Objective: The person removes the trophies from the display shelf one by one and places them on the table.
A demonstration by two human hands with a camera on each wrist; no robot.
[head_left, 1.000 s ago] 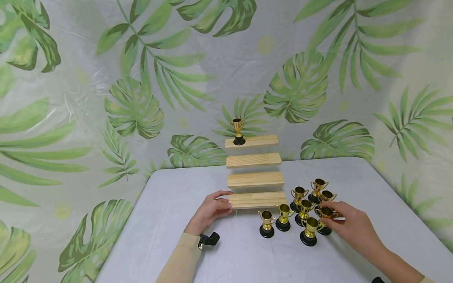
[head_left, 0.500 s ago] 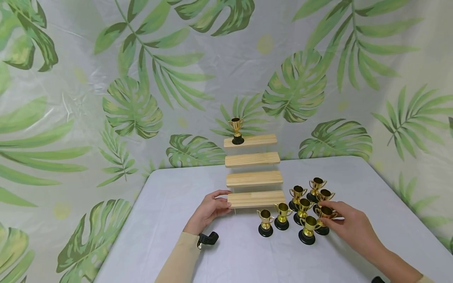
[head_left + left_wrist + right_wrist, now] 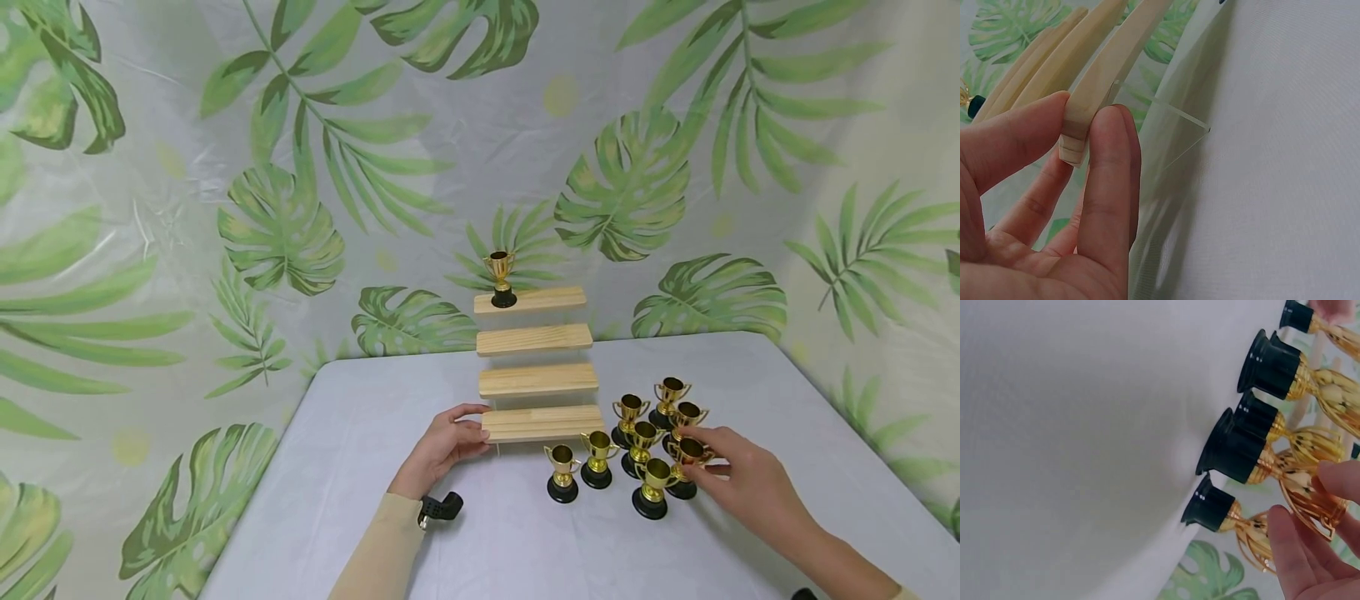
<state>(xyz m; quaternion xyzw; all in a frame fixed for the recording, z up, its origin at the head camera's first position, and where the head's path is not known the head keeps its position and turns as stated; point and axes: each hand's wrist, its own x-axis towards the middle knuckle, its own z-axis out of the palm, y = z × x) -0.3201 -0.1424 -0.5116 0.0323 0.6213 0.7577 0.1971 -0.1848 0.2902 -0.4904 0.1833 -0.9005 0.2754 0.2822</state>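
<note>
My left hand point(image 3: 444, 444) grips the left end of the lowest wooden step point(image 3: 543, 423) of a four-tiered display stand. In the left wrist view, thumb and fingers pinch that step's end point(image 3: 1085, 100) from both faces. My right hand point(image 3: 742, 479) pinches the rim and handle area of a small gold trophy cup point(image 3: 688, 452) with a black base. Seen from the right wrist, this trophy's base point(image 3: 1233, 449) appears to rest on the tablecloth, upright beside the others. Another gold trophy point(image 3: 502, 277) stands at the left of the top step point(image 3: 551, 299).
Several similar trophies cluster around the held one, including one in front point(image 3: 652, 487) and one behind point(image 3: 670, 398). Two more, a left one point(image 3: 562, 475) and a right one point(image 3: 597, 458), stand before the stand. A leaf-patterned curtain point(image 3: 405, 167) hangs behind the white table point(image 3: 390, 400).
The head view has shifted very slightly. Both hands keep their places, the left on the step and the right at the same trophy.
</note>
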